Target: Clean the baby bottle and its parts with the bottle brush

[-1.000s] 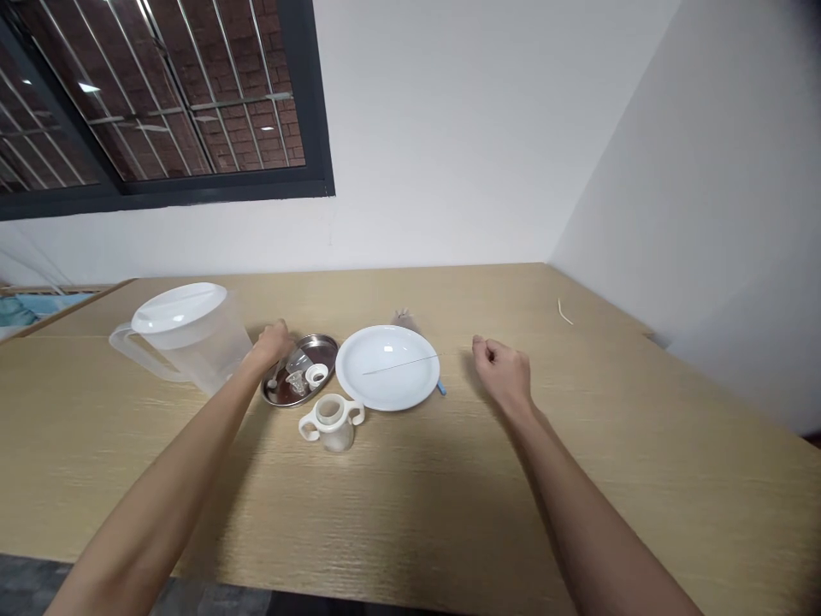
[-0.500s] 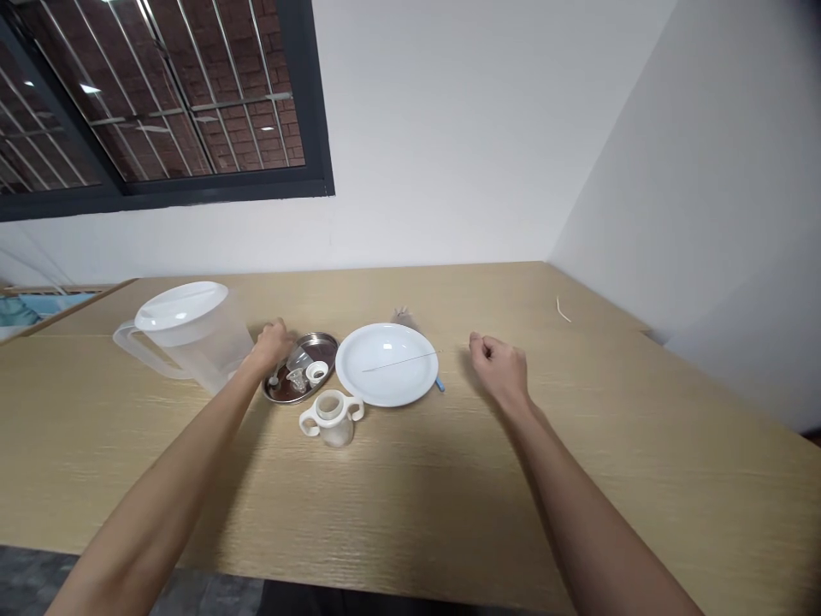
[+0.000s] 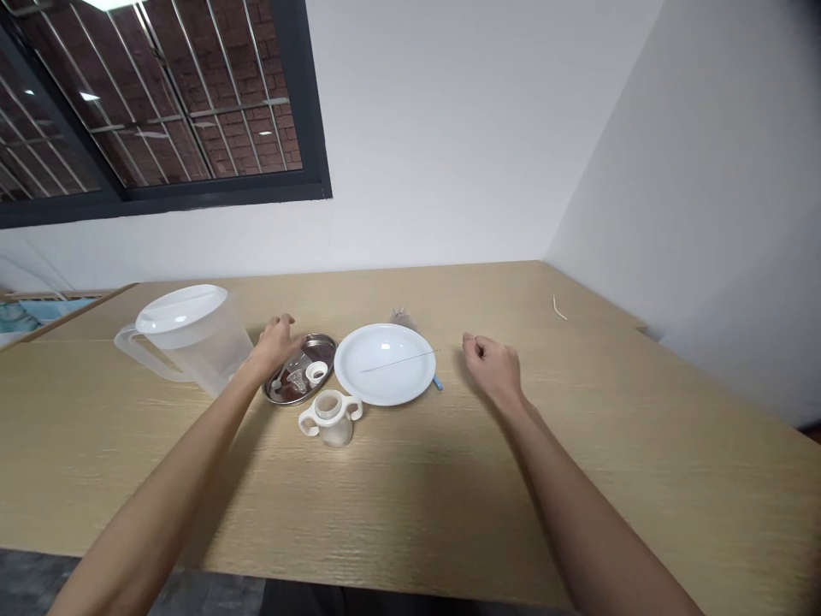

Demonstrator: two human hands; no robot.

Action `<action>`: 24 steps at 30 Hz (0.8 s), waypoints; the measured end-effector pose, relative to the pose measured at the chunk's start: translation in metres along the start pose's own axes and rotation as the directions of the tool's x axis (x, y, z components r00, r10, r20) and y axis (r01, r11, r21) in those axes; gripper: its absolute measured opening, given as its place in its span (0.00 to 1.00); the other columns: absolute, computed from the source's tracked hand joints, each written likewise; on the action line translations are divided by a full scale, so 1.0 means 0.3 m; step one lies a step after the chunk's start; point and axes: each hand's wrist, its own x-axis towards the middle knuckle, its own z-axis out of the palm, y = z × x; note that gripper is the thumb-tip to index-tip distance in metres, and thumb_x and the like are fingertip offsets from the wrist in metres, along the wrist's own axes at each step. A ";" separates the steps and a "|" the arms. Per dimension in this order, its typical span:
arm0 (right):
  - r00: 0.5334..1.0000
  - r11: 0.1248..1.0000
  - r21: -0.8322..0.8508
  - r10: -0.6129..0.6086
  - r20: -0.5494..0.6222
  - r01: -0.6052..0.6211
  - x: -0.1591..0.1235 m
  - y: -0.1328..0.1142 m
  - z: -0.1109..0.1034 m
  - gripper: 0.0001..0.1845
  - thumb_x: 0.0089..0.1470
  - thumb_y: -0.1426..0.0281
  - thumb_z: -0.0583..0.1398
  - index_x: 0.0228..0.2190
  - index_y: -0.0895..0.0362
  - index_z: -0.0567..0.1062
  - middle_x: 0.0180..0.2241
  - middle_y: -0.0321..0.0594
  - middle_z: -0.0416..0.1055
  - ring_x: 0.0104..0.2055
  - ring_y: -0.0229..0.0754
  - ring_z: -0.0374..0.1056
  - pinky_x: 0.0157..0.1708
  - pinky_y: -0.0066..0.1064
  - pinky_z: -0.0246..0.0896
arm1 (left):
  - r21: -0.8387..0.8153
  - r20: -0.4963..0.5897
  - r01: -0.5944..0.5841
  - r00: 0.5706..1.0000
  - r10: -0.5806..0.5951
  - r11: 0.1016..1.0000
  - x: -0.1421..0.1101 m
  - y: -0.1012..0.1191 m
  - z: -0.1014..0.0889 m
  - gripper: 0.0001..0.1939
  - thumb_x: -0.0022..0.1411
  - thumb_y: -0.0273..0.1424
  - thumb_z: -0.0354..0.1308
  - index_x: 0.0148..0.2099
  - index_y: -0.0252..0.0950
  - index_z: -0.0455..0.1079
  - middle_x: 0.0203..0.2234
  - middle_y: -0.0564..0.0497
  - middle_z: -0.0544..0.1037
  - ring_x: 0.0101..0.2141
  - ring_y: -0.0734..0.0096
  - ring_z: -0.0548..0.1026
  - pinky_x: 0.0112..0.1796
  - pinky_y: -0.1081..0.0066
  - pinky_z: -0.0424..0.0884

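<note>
My left hand hovers at the far left rim of an oval metal tray, fingers apart with nothing visible in them. In the tray lie a white ring, a clear plastic piece and a small pale ball-ended part. My right hand is a loose fist near the table, right of a white plate; nothing shows in it. A thin wire-like rod stretches across the plate and past its right rim. Nearer me stands a two-handled baby cup without a lid.
A lidded translucent pitcher stands left of the tray, beside my left forearm. A greyish translucent item is partly hidden behind the plate. A blue tip sticks out at its right. A pale bent strip lies on the wooden table.
The fingers of my left hand have lifted and spread, shifting right over the tray. My right fist has drifted slightly left towards the plate, still closed.
</note>
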 end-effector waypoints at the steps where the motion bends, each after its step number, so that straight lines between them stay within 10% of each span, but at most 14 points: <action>1: 1.000 1.000 -0.002 0.000 0.001 0.000 0.000 0.000 0.000 0.26 0.60 0.55 0.49 0.15 0.54 0.62 0.16 0.38 0.62 0.21 0.36 0.49 0.27 0.32 0.42 | -0.012 0.001 -0.016 1.000 0.016 1.000 -0.001 0.003 0.004 0.27 0.60 0.41 0.58 0.58 0.33 0.64 0.53 0.36 0.72 0.53 0.48 0.72 0.52 0.59 0.68; 12: 1.000 1.000 -0.017 0.000 0.015 0.000 0.000 0.002 0.000 0.26 0.60 0.55 0.48 0.15 0.54 0.63 0.17 0.39 0.64 0.21 0.37 0.51 0.27 0.32 0.42 | -0.164 -0.191 -0.112 0.978 0.079 0.980 -0.072 0.069 -0.142 0.25 0.69 0.46 0.44 0.38 0.35 0.76 0.35 0.41 0.82 0.37 0.56 0.78 0.41 0.65 0.69; 18: 0.999 1.000 -0.021 0.005 0.034 -0.004 -0.002 -0.001 -0.003 0.26 0.61 0.56 0.48 0.15 0.54 0.64 0.16 0.38 0.64 0.21 0.37 0.51 0.27 0.33 0.42 | -0.349 -0.258 -0.201 0.959 0.113 0.915 -0.266 0.120 -0.267 0.29 0.71 0.49 0.43 0.33 0.35 0.76 0.27 0.47 0.81 0.30 0.64 0.77 0.33 0.70 0.68; 24: 0.999 1.000 -0.019 0.006 0.039 -0.005 -0.003 -0.002 -0.008 0.27 0.60 0.56 0.48 0.14 0.54 0.64 0.17 0.39 0.64 0.22 0.38 0.52 0.27 0.33 0.43 | -0.566 -0.110 -0.261 0.964 0.243 0.782 -0.489 0.089 -0.240 0.17 0.71 0.44 0.48 0.44 0.38 0.72 0.34 0.49 0.78 0.34 0.66 0.76 0.36 0.70 0.71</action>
